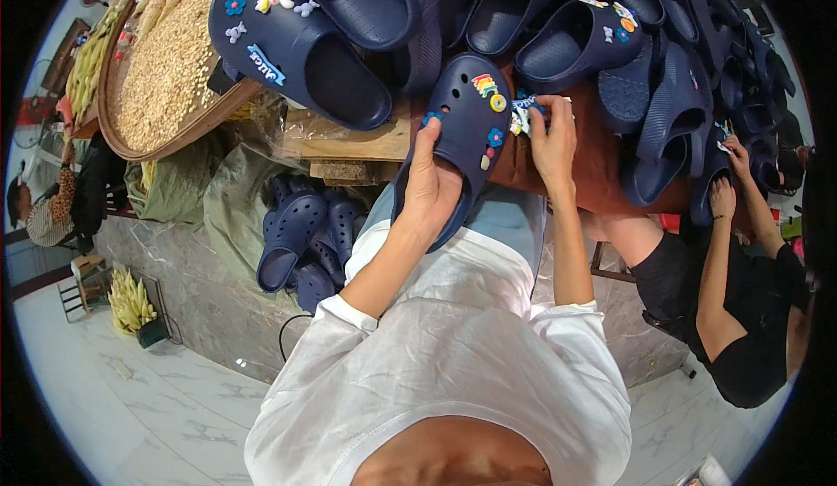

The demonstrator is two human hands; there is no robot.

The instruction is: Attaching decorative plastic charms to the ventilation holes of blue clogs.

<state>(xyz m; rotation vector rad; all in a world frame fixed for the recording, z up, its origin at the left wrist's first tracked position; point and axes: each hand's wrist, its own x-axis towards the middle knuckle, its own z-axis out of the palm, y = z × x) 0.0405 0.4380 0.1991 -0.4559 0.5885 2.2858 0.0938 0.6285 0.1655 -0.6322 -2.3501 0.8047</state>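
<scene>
My left hand grips a navy clog in front of me, with the thumb over its strap side. Colourful charms sit in the clog's top: a rainbow-like one, a yellow round one, a blue flower and small ones below. Just right of the clog, my right hand has its fingertips pinched at a small heap of shoe charms on a brown cover. Which charm the fingers hold is partly hidden. A larger-looking navy clog with charms lies at the upper left.
Many navy clogs are piled across the table's far side and right. More clogs lie low on the left. A round basket of grain stands at the upper left. A co-worker in black works with clogs at the right.
</scene>
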